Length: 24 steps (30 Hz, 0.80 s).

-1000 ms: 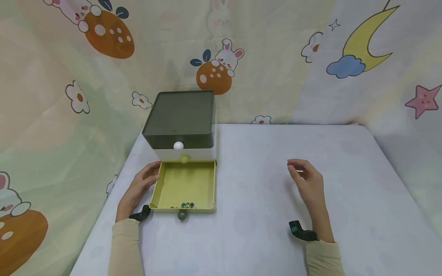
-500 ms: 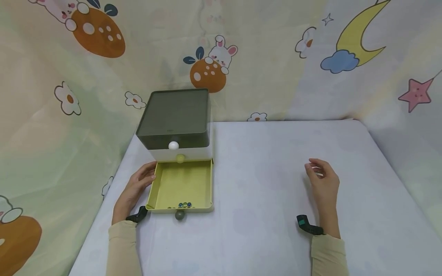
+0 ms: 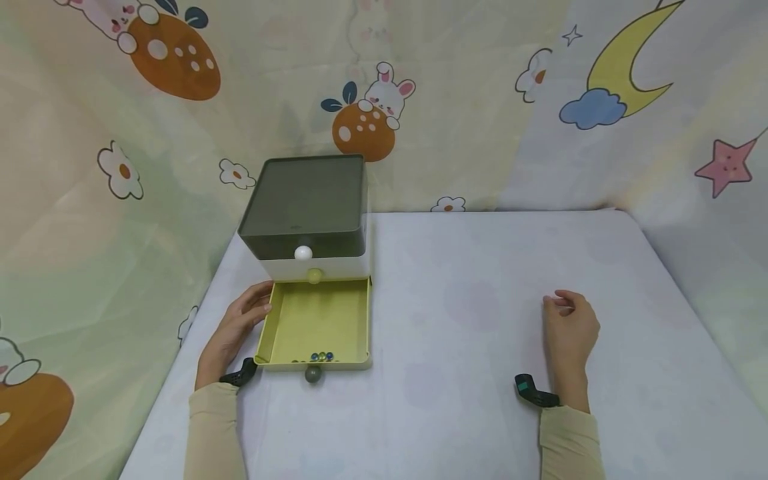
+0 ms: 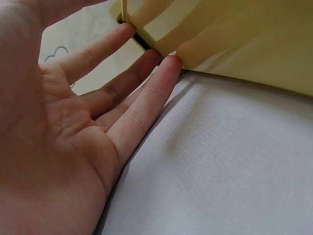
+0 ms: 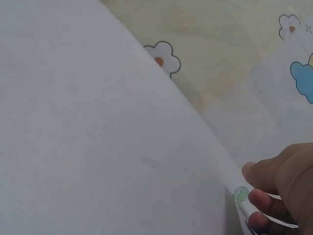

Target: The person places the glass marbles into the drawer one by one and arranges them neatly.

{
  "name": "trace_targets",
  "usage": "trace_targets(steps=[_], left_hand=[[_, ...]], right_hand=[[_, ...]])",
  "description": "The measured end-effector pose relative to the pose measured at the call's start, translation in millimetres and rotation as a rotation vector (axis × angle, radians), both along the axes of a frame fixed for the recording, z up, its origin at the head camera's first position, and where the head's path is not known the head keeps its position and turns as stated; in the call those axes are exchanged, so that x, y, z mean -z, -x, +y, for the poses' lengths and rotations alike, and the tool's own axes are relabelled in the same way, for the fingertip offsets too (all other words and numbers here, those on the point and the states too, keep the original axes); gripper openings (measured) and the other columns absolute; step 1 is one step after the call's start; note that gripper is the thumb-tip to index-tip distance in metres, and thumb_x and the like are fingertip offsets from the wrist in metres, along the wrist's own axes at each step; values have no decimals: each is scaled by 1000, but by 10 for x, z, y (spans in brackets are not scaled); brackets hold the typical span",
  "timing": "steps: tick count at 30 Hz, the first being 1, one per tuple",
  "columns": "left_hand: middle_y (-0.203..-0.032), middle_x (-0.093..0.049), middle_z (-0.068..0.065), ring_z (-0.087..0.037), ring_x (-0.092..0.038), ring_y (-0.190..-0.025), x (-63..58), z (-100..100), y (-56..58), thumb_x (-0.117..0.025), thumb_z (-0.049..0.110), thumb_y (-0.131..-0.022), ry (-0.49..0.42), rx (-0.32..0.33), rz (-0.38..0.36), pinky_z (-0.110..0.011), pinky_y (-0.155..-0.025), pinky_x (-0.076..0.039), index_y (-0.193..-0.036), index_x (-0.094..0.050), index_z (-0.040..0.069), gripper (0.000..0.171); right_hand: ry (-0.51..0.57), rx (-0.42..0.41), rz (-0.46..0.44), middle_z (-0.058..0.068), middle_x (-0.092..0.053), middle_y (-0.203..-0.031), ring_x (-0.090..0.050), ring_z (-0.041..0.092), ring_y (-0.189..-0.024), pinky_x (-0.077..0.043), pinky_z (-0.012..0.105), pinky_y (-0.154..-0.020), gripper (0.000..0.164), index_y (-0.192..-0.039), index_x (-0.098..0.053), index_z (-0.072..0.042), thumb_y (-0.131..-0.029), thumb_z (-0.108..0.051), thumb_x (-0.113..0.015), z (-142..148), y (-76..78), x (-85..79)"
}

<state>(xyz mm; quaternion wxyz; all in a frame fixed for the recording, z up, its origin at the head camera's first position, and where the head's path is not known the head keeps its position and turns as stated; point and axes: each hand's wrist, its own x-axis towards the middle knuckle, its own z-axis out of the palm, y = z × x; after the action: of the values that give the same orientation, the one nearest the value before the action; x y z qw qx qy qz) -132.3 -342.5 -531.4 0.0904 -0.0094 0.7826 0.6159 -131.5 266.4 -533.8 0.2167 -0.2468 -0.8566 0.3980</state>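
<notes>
A small chest of drawers (image 3: 309, 200) has its light-green bottom drawer (image 3: 321, 317) pulled out, with several marbles (image 3: 322, 357) along the front wall. My left hand (image 3: 234, 327) lies beside the drawer, its fairly straight fingers touching the left side wall near the back. In the left wrist view the fingertips (image 4: 171, 63) meet the wall and its rear edge. Well to the right, over the table, is my right hand (image 3: 571, 333) with curled fingers. A clear greenish marble (image 5: 240, 194) shows at its thumb and finger tips in the right wrist view, hidden in the head view.
The white-covered table (image 3: 432, 320) stretches between the drawer and the right hand. A patterned cloth (image 3: 468, 120) hangs behind and at both sides. The drawer's dark knob (image 3: 313, 375) sticks out at the front; a white knob (image 3: 303, 253) sits on the dark upper drawer.
My right hand has moved to the right, then a little towards me, its fingers curling further. The left hand stays at the drawer's side. The head view has shifted slightly.
</notes>
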Motion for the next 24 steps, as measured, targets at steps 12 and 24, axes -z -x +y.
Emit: trace_targets(steps=[12,24], left_hand=[[-165,-37,-11,-1,-50,-132,-23,20,-15,-61,29,-106,16,-8,-6,-12,-100,-45,-161,-37,13,62],[-165,-37,-11,-2,-49,-132,-18,6,-11,-61,29,-106,16,0,-4,-12,-100,-44,-161,-37,13,62]], right_hand=[[-83,-43,-8,22,-72,-101,-49,22,-80,-32,31,-69,26,-115,-74,4,-98,-15,-68,2,13,59],[-110,-89,-102,28,-70,-112,-59,47,-106,-38,59,-94,31,-120,-73,2,-99,-20,-67,-23,16,37]])
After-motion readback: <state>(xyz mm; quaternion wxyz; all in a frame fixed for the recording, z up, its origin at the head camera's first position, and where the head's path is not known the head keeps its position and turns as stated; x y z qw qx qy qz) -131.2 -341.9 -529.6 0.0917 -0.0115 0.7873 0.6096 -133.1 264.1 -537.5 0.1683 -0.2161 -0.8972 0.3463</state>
